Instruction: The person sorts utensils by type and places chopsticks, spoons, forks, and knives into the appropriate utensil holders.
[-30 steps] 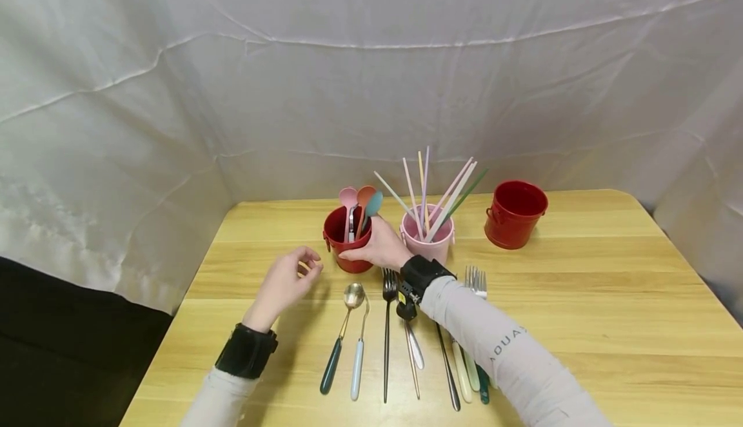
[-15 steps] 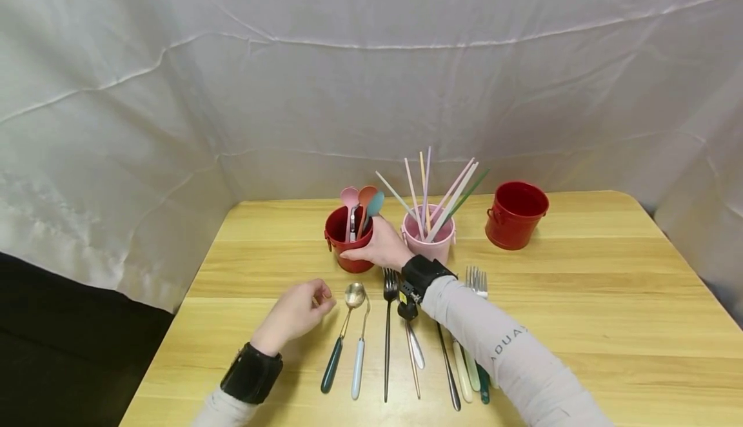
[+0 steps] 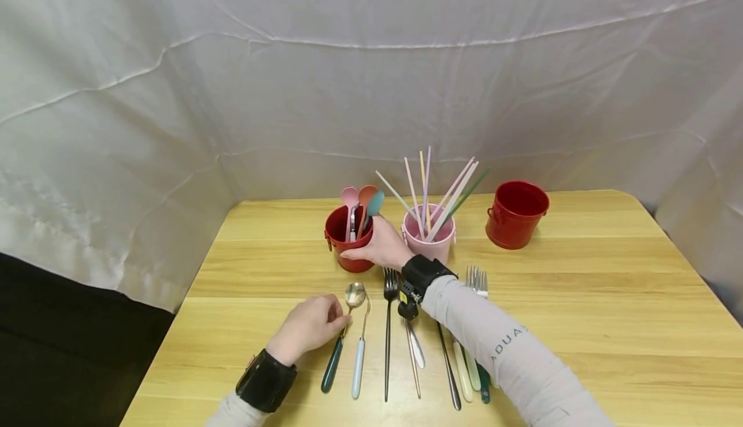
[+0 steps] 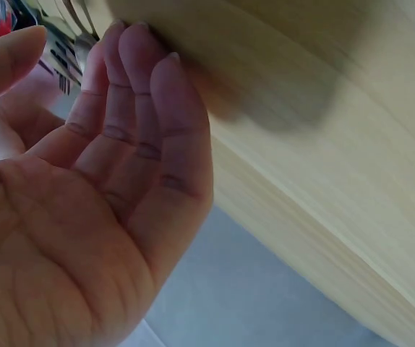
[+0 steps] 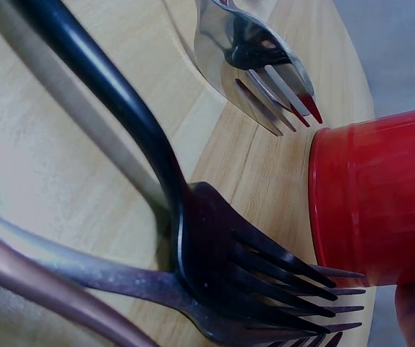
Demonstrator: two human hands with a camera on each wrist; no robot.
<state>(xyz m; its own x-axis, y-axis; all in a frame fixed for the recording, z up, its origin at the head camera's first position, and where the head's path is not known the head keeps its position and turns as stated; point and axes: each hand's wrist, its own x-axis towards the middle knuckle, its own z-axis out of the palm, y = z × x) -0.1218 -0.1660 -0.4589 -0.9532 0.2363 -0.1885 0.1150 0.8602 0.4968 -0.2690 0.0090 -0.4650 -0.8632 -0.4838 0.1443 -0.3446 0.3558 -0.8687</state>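
right hand (image 3: 380,246) wrapped round the left red bucket (image 3: 342,237) at the back of the table (image 3: 580,324), fingers curled on its side; spoons (image 3: 362,204) standing inside. left hand (image 3: 310,327) lowered onto the green-handled spoon (image 3: 339,343) in the row of cutlery, fingertips (image 4: 146,54) bent and meeting its neck, grip not clear. black fork (image 5: 244,275) lying just beside the bucket. pink bucket (image 3: 432,237) with chopsticks (image 3: 435,198) next over, second red bucket (image 3: 516,214) further right.
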